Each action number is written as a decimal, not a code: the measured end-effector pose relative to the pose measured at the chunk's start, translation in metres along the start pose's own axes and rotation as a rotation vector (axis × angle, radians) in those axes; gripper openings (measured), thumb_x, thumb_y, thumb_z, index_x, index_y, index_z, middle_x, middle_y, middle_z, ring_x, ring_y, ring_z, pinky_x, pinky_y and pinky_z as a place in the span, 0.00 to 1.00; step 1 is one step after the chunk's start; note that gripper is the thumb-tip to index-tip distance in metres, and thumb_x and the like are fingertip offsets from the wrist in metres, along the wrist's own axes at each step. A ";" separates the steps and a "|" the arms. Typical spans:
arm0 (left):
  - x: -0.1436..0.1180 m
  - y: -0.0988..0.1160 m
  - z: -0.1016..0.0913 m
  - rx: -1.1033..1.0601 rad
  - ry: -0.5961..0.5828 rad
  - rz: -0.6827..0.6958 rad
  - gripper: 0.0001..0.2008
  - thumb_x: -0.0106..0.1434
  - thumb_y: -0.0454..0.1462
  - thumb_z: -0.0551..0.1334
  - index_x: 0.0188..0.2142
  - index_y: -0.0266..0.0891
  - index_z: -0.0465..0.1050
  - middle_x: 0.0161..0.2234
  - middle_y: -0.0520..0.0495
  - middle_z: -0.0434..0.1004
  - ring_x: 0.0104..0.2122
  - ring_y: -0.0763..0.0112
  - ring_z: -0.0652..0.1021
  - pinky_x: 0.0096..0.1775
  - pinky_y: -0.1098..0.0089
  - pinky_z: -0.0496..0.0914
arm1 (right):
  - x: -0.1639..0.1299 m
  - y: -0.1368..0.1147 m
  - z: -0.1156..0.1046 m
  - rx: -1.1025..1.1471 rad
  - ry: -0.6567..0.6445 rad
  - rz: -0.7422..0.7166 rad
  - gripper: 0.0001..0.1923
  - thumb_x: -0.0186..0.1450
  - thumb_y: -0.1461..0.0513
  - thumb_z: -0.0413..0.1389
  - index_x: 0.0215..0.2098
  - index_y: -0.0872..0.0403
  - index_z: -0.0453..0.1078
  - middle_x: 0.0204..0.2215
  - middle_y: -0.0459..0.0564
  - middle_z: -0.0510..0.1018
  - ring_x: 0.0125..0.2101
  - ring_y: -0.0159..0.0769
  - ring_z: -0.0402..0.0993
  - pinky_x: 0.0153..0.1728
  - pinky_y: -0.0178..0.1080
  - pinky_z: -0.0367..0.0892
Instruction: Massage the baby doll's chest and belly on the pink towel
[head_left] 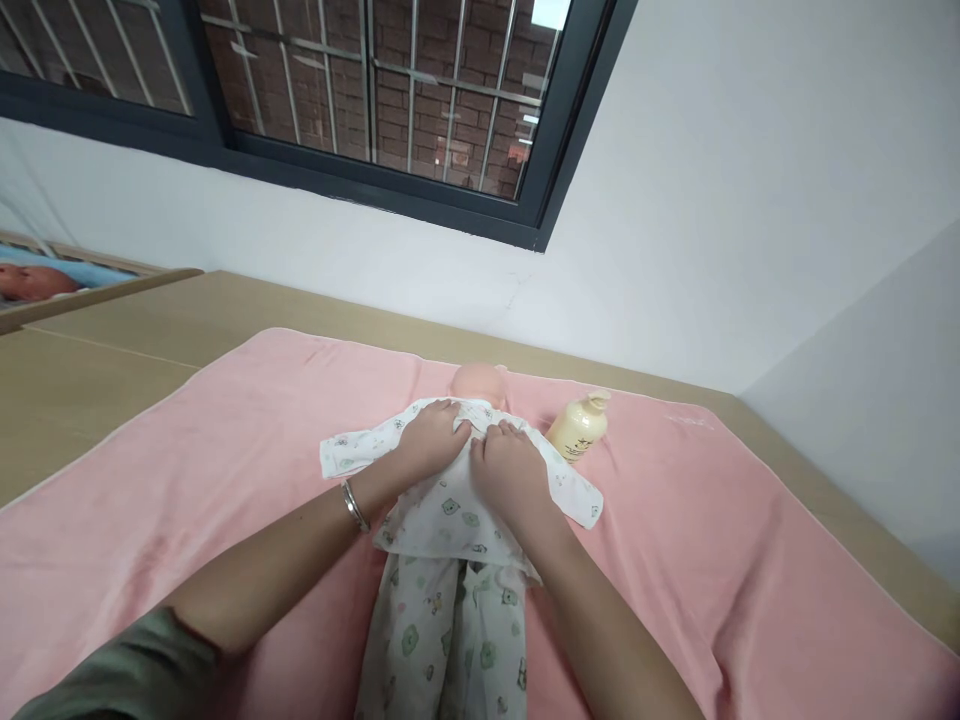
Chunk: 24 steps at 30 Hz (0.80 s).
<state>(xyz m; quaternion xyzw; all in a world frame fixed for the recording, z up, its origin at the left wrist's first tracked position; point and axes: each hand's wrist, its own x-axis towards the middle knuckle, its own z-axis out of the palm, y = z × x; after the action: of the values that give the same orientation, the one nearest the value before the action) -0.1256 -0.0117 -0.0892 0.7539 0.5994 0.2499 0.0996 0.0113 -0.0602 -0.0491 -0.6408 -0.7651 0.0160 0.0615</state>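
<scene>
A baby doll lies on its length across a pink blanket, its round head [478, 382] pointing away from me. It is dressed in a white baby shirt [450, 515] with small green animal prints, sleeves spread to both sides. Matching baby pants [442, 640] run down toward me. My left hand [433, 438] has its fingers curled on the shirt just below the neckline. Close beside it, my right hand [511, 468] grips the shirt's upper chest with bent fingers. Both hands cover part of the collar, so the exact hold on the cloth is partly hidden.
A cream pump bottle [579, 428] leans on the blanket near the right sleeve. The pink blanket [675, 520] covers a wooden table [150, 310] against a white wall under a barred window. At far left, another doll [36, 282] lies in a wood-edged bed.
</scene>
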 end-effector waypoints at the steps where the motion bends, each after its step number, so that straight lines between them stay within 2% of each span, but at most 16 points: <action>1: 0.002 -0.002 -0.002 -0.028 -0.015 -0.008 0.20 0.69 0.41 0.50 0.51 0.37 0.76 0.53 0.39 0.80 0.54 0.56 0.77 0.55 0.60 0.69 | -0.002 -0.001 -0.002 0.002 -0.005 0.000 0.24 0.75 0.59 0.43 0.56 0.67 0.71 0.60 0.69 0.72 0.63 0.54 0.66 0.63 0.48 0.57; 4: 0.003 -0.003 -0.001 -0.023 -0.032 0.005 0.21 0.70 0.42 0.50 0.53 0.36 0.75 0.55 0.38 0.79 0.56 0.56 0.76 0.56 0.60 0.68 | -0.002 0.001 -0.004 0.057 0.000 0.038 0.23 0.74 0.58 0.43 0.55 0.65 0.72 0.57 0.69 0.75 0.60 0.53 0.69 0.61 0.47 0.59; 7: -0.005 0.004 0.007 0.095 0.011 0.034 0.23 0.72 0.41 0.48 0.56 0.31 0.72 0.57 0.32 0.76 0.59 0.51 0.73 0.58 0.55 0.66 | 0.006 0.009 -0.001 0.137 0.022 0.079 0.24 0.75 0.55 0.42 0.53 0.63 0.73 0.52 0.67 0.78 0.57 0.51 0.72 0.59 0.46 0.61; 11: -0.029 0.021 0.021 0.280 0.103 0.040 0.24 0.72 0.38 0.49 0.61 0.27 0.67 0.62 0.26 0.70 0.62 0.43 0.70 0.58 0.50 0.65 | 0.017 0.020 0.005 0.194 0.032 0.071 0.24 0.75 0.56 0.43 0.54 0.64 0.72 0.54 0.67 0.77 0.58 0.50 0.70 0.58 0.44 0.60; 15: -0.043 0.029 0.025 0.323 0.105 0.096 0.25 0.70 0.36 0.51 0.61 0.23 0.66 0.62 0.23 0.68 0.61 0.40 0.70 0.57 0.48 0.66 | 0.025 0.027 0.008 0.215 0.031 0.007 0.22 0.75 0.57 0.44 0.55 0.62 0.71 0.57 0.64 0.75 0.58 0.48 0.70 0.58 0.42 0.59; 20: -0.028 0.019 0.015 0.233 0.094 0.071 0.23 0.71 0.38 0.50 0.60 0.27 0.68 0.61 0.27 0.70 0.61 0.46 0.71 0.57 0.52 0.67 | 0.021 0.023 0.008 0.139 0.050 -0.009 0.21 0.76 0.58 0.43 0.52 0.61 0.72 0.55 0.64 0.77 0.56 0.48 0.71 0.58 0.43 0.60; 24: -0.012 0.008 0.005 0.146 0.016 0.039 0.23 0.72 0.42 0.50 0.58 0.30 0.69 0.59 0.31 0.74 0.60 0.51 0.72 0.59 0.56 0.66 | 0.010 0.010 0.008 -0.007 0.092 0.027 0.19 0.76 0.60 0.43 0.50 0.62 0.72 0.46 0.65 0.80 0.52 0.51 0.74 0.56 0.46 0.60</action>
<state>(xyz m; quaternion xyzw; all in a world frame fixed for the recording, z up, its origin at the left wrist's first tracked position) -0.1177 -0.0245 -0.0928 0.7687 0.6020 0.2135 0.0349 0.0180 -0.0483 -0.0577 -0.6511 -0.7529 -0.0151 0.0942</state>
